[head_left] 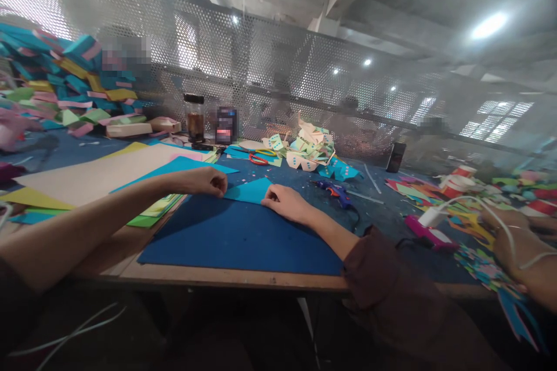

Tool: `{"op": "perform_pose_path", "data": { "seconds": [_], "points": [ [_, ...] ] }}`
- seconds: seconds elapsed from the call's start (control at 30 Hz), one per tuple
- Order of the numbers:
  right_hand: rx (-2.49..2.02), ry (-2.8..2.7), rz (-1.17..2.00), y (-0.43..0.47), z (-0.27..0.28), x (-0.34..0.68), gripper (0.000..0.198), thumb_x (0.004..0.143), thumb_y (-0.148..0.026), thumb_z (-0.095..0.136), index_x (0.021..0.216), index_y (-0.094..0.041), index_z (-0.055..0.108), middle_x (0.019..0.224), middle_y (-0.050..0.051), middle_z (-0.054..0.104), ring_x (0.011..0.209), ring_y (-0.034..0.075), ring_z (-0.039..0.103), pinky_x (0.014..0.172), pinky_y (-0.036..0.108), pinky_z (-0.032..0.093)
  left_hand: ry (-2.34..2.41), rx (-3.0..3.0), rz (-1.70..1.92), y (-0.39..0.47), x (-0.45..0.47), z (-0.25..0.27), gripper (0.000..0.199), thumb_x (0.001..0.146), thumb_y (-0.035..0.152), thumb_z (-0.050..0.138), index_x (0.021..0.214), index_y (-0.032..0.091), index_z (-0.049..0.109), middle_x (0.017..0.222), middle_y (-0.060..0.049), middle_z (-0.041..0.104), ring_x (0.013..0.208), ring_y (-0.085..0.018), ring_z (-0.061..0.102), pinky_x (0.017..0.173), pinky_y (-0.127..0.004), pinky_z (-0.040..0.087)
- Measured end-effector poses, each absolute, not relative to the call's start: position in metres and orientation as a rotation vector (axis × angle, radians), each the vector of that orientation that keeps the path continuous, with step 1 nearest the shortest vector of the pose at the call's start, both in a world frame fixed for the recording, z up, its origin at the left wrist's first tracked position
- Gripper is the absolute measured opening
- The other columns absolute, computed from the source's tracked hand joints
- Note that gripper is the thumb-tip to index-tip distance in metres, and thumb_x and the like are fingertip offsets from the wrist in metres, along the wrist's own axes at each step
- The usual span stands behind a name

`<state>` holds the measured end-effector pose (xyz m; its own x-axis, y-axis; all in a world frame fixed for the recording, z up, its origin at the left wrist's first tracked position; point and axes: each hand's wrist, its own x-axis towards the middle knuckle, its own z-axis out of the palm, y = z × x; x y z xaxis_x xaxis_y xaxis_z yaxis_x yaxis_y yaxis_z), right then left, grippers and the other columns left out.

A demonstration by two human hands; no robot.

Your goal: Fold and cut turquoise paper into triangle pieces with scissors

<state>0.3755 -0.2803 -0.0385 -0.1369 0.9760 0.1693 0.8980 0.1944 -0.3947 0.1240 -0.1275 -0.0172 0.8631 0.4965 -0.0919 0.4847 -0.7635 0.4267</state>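
Note:
A small piece of blue paper (247, 191) lies on the dark blue mat (243, 240), between my two hands. My left hand (209, 181) is closed at its left end, fingers curled and pressed together. At the right end, my right hand (285, 203) pinches the paper's edge between thumb and fingers. Behind and left of my left hand spreads a larger blue sheet (174, 171), on top of a big pale sheet (96, 173). A purple-blue glue gun (335, 192) rests to the right of my right hand.
Scissors with red handles (258, 159) lie beyond my hands, near a pile of dotted paper pieces (311, 145). A jar (194, 119) stands at the back. Folded coloured pieces (73, 78) heap at left. On the right are a pink power strip (430, 233) and another person's arm (522, 243).

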Motion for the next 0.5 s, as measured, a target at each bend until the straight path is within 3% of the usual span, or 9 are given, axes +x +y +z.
{"op": "perform_pose_path", "data": {
  "seconds": [0.17, 0.5],
  "points": [
    [-1.741, -2.097, 0.275, -0.28, -0.04, 0.377, 0.016, 0.093, -0.034, 0.064, 0.089, -0.018, 0.064, 0.092, 0.004, 0.068, 0.081, 0.016, 0.059, 0.067, 0.025, 0.037, 0.727, 2.605, 0.064, -0.139, 0.129, -0.015, 0.025, 0.072, 0.033, 0.056, 0.087, 0.018, 0.07, 0.083, -0.002, 0.068, 0.077, -0.017, 0.059, 0.067, -0.024, 0.042],
    [-1.743, -2.095, 0.28, -0.28, -0.039, 0.376, 0.015, 0.093, -0.032, 0.064, 0.089, -0.017, 0.064, 0.092, 0.005, 0.068, 0.081, 0.016, 0.059, 0.067, 0.026, 0.036, 0.806, 2.587, 0.039, -0.146, 0.132, -0.014, 0.03, 0.075, 0.043, 0.057, 0.084, 0.016, 0.067, 0.08, -0.003, 0.066, 0.075, -0.018, 0.058, 0.064, -0.025, 0.04]
  ]
}}
